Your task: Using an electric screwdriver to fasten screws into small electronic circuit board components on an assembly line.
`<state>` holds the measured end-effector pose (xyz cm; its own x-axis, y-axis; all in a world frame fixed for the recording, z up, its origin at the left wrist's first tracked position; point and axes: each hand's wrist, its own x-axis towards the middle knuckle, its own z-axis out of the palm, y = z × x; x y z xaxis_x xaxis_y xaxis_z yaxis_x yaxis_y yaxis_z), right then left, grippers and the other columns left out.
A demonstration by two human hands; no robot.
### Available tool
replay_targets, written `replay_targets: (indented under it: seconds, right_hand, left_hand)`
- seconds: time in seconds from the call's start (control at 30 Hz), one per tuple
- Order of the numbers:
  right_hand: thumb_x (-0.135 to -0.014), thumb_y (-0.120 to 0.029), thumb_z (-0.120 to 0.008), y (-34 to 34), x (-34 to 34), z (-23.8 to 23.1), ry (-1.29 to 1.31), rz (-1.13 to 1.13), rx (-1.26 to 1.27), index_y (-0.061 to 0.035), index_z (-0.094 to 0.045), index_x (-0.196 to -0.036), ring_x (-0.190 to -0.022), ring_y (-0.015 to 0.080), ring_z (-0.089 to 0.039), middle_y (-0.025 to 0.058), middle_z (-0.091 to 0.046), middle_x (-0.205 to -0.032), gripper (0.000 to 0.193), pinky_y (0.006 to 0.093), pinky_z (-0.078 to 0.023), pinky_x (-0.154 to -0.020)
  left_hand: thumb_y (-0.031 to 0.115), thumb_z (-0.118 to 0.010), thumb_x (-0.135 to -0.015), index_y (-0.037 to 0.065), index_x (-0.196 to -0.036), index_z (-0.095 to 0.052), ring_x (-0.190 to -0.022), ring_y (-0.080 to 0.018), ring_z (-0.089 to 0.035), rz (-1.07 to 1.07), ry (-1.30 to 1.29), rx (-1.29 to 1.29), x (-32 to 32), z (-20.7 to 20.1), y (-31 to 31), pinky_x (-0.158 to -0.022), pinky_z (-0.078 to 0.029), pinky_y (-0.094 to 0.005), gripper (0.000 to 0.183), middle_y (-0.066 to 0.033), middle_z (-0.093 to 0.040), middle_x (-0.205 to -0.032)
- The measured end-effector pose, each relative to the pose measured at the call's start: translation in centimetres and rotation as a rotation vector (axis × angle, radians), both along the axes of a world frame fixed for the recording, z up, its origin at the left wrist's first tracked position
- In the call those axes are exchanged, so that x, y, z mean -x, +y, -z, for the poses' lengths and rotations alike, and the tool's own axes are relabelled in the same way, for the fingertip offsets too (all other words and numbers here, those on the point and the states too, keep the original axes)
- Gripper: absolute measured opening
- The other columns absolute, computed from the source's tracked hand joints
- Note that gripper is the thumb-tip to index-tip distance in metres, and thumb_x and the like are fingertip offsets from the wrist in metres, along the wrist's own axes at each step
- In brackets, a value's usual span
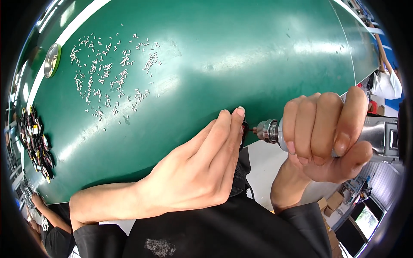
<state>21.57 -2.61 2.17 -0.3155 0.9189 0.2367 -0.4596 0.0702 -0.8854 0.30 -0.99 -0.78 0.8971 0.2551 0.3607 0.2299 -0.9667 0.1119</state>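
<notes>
My right hand [327, 133] is wrapped round an electric screwdriver [270, 130] with a silver body, held level and pointing left. Its thin bit reaches a small black part [244, 132], at or very close to its side. That part sits behind the fingers of my left hand [202, 167], which are pressed together around it, at the table's near edge. Most of the part is covered by the hand, so its kind does not show; a bit of red is visible on it. Many small silver screws [105, 75] lie scattered on the green table [206, 38].
A pile of black parts with coloured bits [36, 144] lies at the table's left edge. Farther back stands a round dish with a green rim [52, 60]. Other people are at the lower left [56, 234] and far right [385, 81]. Cardboard boxes [334, 201] stand beyond my right arm.
</notes>
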Motion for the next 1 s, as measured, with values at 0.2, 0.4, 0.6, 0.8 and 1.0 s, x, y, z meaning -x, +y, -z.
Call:
replay_targets:
  seconds: [0.2,0.4,0.6,0.8,1.0]
  right_hand:
    - [-0.095,-0.033,-0.056,0.3,2.5,-0.8,-0.054,0.203,-0.078,-0.0122,-0.042,-0.084,-0.045,0.0073,-0.042,-0.0043,-0.043,-0.055,0.027,0.0228,-0.040,-0.049]
    - [-0.083,-0.021,-0.073,1.5,2.7,0.6,0.368,0.095,-0.125,-0.0090,-0.048,-0.074,-0.036,0.0071,-0.045,-0.0024,-0.049,-0.049,0.030,0.0192,-0.040,-0.035]
    - [-0.084,-0.016,-0.072,-0.1,2.6,1.9,0.658,0.203,-0.069,-0.0080,-0.045,-0.077,-0.031,0.0071,-0.043,0.0002,-0.046,-0.044,0.029,0.0193,-0.040,-0.033]
    - [-0.092,-0.021,-0.062,-0.3,4.6,4.3,0.602,0.162,0.091,-0.0086,-0.043,-0.081,-0.033,0.0071,-0.038,-0.0018,-0.039,-0.045,0.025,0.0211,-0.036,-0.035]
    - [-0.095,-0.022,-0.055,-0.9,6.7,4.5,0.595,0.204,0.217,-0.0091,-0.037,-0.086,-0.039,0.0085,-0.039,-0.0017,-0.040,-0.052,0.023,0.0243,-0.039,-0.042]
  left_hand:
    - [0.004,-0.058,-0.056,-0.016,-0.090,-0.063,-0.099,-0.0354,-0.059,-0.011,0.001,0.076,0.9,-0.6,-0.1,-0.085,-0.053,-0.0375,0.040,-0.0288,-0.061,-0.109]
    - [0.013,-0.058,-0.070,-0.012,-0.104,-0.063,-0.106,-0.0319,-0.057,-0.011,0.038,0.076,3.7,-1.5,-0.6,-0.094,-0.047,-0.0366,0.042,-0.0216,-0.062,-0.110]
    - [0.000,-0.067,-0.071,0.000,-0.120,-0.056,-0.105,-0.0336,-0.057,-0.620,-0.081,0.234,15.1,-3.0,-0.3,-0.087,-0.051,-0.0400,0.050,-0.0168,-0.057,-0.119]
    - [-0.003,-0.050,-0.087,-0.003,-0.126,-0.050,-0.116,-0.0361,-0.048,-1.348,0.010,-0.118,31.7,-4.8,2.3,-0.101,-0.037,-0.0427,0.038,-0.0206,-0.054,-0.124]
    - [0.004,-0.057,-0.088,-0.001,-0.126,-0.051,-0.122,-0.0352,-0.046,-1.280,0.064,-0.161,29.2,-3.6,3.6,-0.102,-0.037,-0.0437,0.039,-0.0175,-0.052,-0.130]
